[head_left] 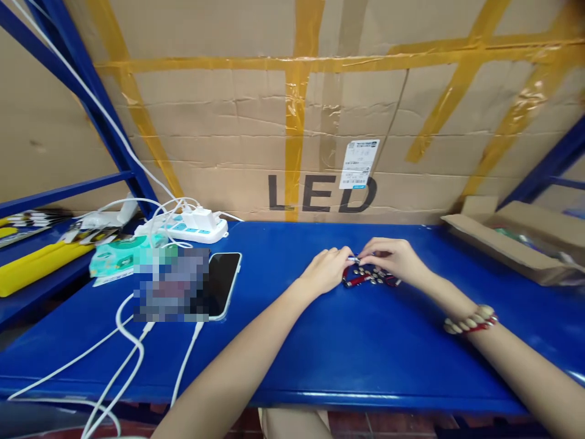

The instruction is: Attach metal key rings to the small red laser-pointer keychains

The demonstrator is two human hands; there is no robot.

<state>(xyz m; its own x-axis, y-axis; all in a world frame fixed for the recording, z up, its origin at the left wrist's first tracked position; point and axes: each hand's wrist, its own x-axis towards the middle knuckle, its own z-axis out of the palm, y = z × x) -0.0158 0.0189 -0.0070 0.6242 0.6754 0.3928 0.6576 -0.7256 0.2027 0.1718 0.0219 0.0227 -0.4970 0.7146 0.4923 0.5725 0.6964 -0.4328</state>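
Note:
Both my hands meet over a small pile of shiny metal pieces with red parts (371, 278) on the blue table (320, 341). My left hand (326, 269) pinches a small silvery piece at its fingertips. My right hand (393, 257) touches the same piece from the other side, fingers curled over the pile. What exactly the small pieces are is too small to tell. A bead bracelet (470, 319) sits on my right wrist.
A black phone (223, 281) on a white cable lies left of centre, beside a blurred patch. A white power strip (189, 227) with chargers stands at the back left. A tissue pack (119, 258), an open cardboard box (512, 241) at right, and a taped cardboard wall (320, 122) behind.

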